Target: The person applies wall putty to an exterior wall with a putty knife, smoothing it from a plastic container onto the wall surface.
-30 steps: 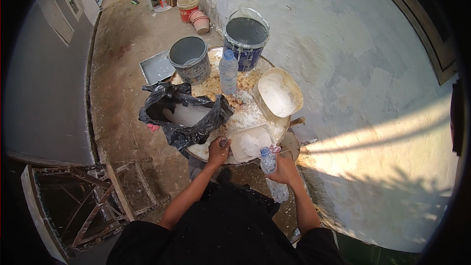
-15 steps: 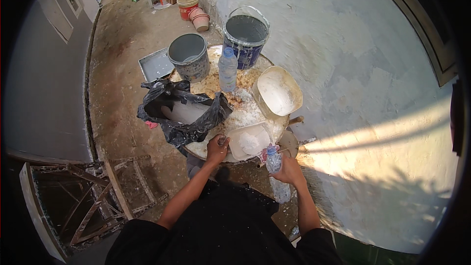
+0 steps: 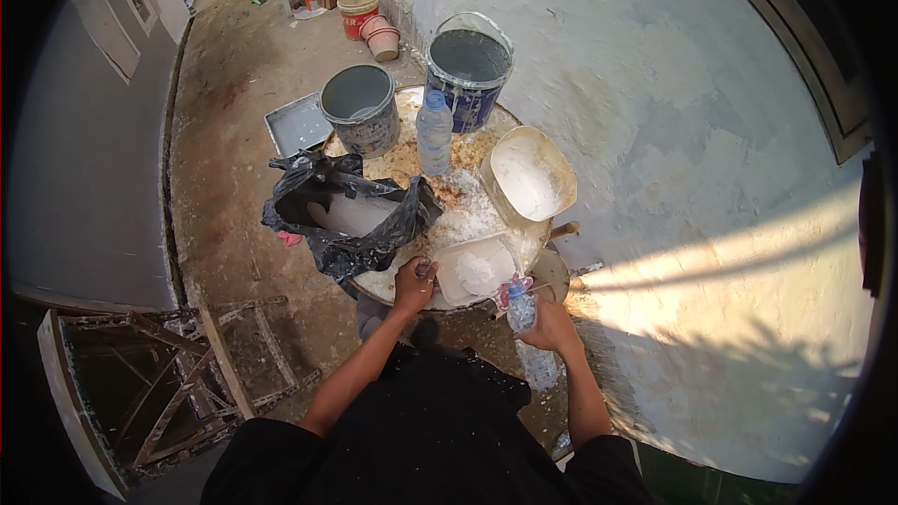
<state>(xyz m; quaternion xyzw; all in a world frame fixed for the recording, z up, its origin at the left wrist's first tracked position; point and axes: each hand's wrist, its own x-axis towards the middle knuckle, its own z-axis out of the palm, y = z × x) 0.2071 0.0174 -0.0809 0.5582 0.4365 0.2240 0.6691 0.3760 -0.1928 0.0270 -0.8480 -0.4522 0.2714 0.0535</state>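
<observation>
My right hand (image 3: 552, 325) is wrapped round a clear plastic water bottle (image 3: 520, 309). The bottle's neck end is up by the near right corner of a shallow white tub, and its lower end slants toward me. That tub (image 3: 454, 282) holds a small heap of white powder (image 3: 477, 273). At its left edge my left hand (image 3: 413, 286) is closed, fingers curled against the rim. Left of the tub sags an open black plastic bag (image 3: 346, 248) with white powder inside. A deeper cream container (image 3: 494, 189), coated with white powder, leans beyond the tub.
Everything stands on a round, powder-stained table top (image 3: 398, 164). Toward its far side are a grey bucket (image 3: 369, 131), a dark blue handled bucket (image 3: 472, 105) and another water bottle (image 3: 434, 138). A wall (image 3: 655, 131) runs along the right. A wooden frame (image 3: 224, 365) lies lower left.
The bottle in my right hand has shifted and tilted slightly. My left hand and the tub have barely moved.
</observation>
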